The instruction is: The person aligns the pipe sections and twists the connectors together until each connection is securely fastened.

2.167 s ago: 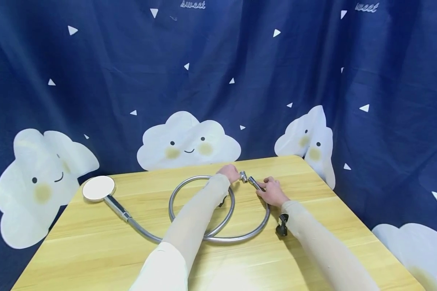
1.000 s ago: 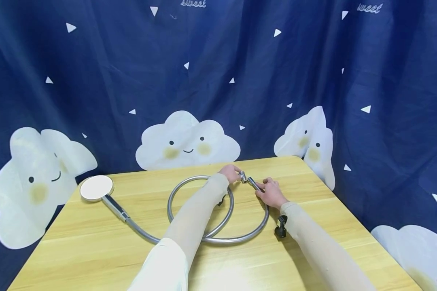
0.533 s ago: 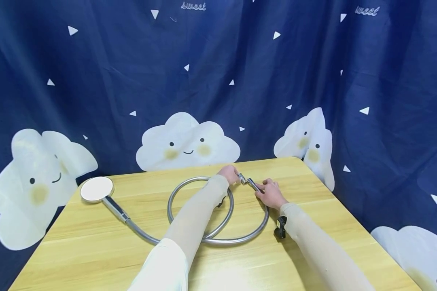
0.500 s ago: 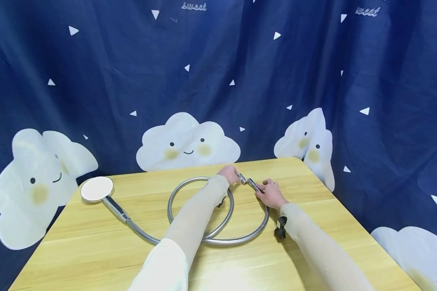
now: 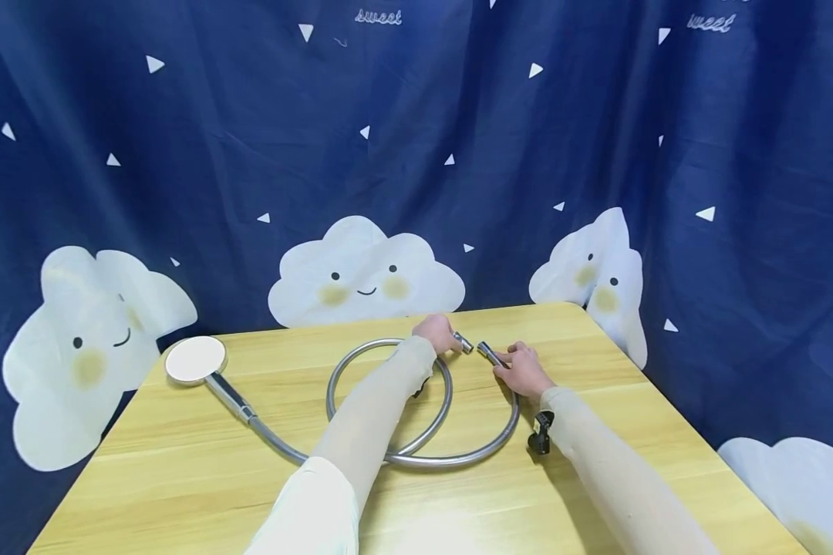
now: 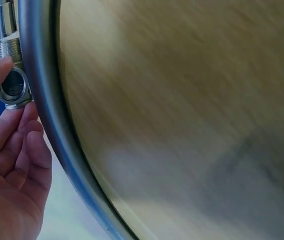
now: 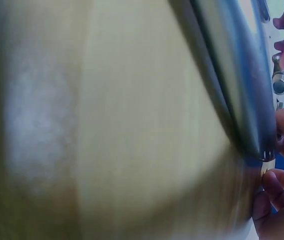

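My left hand point(image 5: 436, 333) pinches a small chrome pipe fitting point(image 5: 463, 343) between thumb and fingers at the back of the table. In the left wrist view, the fitting point(image 6: 14, 91) shows a round threaded opening and a threaded stub pointing at the chrome hose nut point(image 6: 2, 22). My right hand point(image 5: 524, 371) holds the metal shower hose point(image 5: 451, 461) just behind its end nut point(image 5: 487, 351). In the head view a small gap separates nut and fitting. From its other end, the hose runs to a round shower head point(image 5: 196, 360) lying at the left.
The hose lies in a loop on the wooden table point(image 5: 514, 501), crossing under my left forearm. A dark blue curtain point(image 5: 416, 169) with printed clouds hangs behind the table's back edge. A small black wrist camera point(image 5: 540, 433) sits under my right wrist.
The fitting has turned in my left fingers, so its stub now points down and right toward the hose nut. My right hand keeps its hold; the head view shifts slightly.
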Tool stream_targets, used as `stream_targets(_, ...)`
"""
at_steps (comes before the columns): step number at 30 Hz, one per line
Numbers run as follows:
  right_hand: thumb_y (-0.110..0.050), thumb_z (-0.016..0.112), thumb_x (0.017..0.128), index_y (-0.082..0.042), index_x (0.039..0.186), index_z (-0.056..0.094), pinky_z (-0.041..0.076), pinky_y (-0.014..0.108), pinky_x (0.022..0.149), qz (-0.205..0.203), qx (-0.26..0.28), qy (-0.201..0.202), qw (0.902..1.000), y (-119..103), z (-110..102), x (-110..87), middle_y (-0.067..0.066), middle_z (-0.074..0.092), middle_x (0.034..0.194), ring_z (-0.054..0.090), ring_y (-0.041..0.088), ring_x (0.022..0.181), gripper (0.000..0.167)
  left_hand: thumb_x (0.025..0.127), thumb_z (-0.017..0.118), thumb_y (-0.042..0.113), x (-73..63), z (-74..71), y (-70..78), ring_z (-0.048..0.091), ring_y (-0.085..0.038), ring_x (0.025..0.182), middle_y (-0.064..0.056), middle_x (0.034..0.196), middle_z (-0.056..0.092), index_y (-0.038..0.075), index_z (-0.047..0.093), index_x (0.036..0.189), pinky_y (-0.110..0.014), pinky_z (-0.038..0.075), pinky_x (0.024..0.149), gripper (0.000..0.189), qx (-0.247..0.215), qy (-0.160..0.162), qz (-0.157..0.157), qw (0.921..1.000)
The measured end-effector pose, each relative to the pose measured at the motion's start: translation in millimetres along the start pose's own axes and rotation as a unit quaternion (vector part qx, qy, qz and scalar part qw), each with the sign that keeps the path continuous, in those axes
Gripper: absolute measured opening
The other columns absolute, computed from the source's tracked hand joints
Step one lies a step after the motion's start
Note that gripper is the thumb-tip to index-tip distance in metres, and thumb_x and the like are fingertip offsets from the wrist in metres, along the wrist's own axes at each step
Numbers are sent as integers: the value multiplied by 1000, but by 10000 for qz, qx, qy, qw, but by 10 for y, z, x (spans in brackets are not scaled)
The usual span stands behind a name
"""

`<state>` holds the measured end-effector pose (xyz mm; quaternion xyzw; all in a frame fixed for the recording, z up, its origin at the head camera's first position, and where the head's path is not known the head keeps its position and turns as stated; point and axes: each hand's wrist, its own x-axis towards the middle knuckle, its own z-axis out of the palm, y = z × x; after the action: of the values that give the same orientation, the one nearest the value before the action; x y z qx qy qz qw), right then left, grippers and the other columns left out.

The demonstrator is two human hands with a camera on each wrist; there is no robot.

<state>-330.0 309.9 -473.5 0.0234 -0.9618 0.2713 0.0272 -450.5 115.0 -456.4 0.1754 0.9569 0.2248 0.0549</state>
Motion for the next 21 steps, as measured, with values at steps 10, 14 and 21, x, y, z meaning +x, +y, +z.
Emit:
stream_targets(10,-16,63,97,1,132,62,43,56,103,-143,6,40,9999,1,-13,21,34,50,135,49,49,125,39,71,87,43,-70,-85,-84,49,-14,55,9,52,51,19,61,56,-31,43,52,39,-184,147,102,9997)
stream_targets(14,-17,64,97,-1,132,63,41,57,105,-101,81,25,9999,-14,-16,19,34,51,136,48,48,127,39,73,86,42,-79,-82,-137,50,-14,56,8,54,55,17,65,59,-30,43,53,36,-198,228,75,9995)
stream_targets(21,-13,67,94,1,131,64,48,51,96,-140,174,146,9996,-52,-13,51,31,57,127,57,45,114,40,75,84,39,-108,-151,-200,54,-14,61,8,61,61,19,67,63,-30,44,56,29,-342,362,41,9987)
